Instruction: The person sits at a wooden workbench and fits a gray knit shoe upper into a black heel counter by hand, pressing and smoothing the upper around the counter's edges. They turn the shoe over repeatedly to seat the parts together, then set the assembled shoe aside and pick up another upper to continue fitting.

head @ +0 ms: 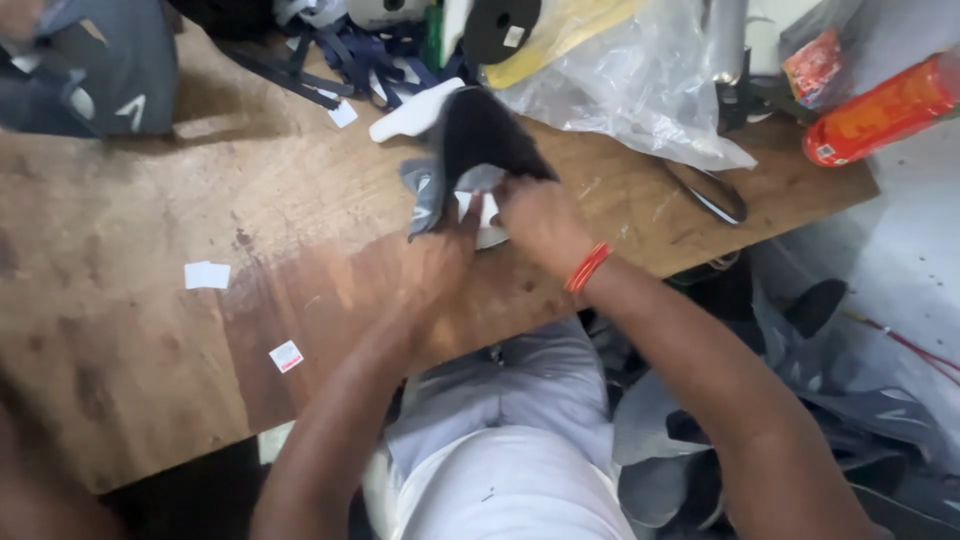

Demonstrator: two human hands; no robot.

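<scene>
Worn brown plywood makes up the counter (150, 300) I'm looking down on, scuffed and darker toward its near edge. At its middle, my left hand (440, 262) and right hand (540, 222) meet on a dark grey and black fabric piece with a pale lining (475, 150), which stands up off the counter. Both hands are pinched on its lower edge, where a white patch (482, 205) shows between the fingers.

Left of the fabric piece lie a small white paper slip (207, 275) and, nearer me, a white tag with a red mark (286, 356). Behind the fabric piece sit tangled navy straps (350, 55) and crumpled clear plastic sheeting (640, 90); far to its right, an orange cylindrical can (885, 110) lies on its side.

My judgement is that the handling is midway: the piece is gripped but not laid flat or set aside, and similar grey pieces (660, 430) are heaped below the counter's edge.

I can't make out what the white patch is, and my fingertips are hidden behind the fabric.
</scene>
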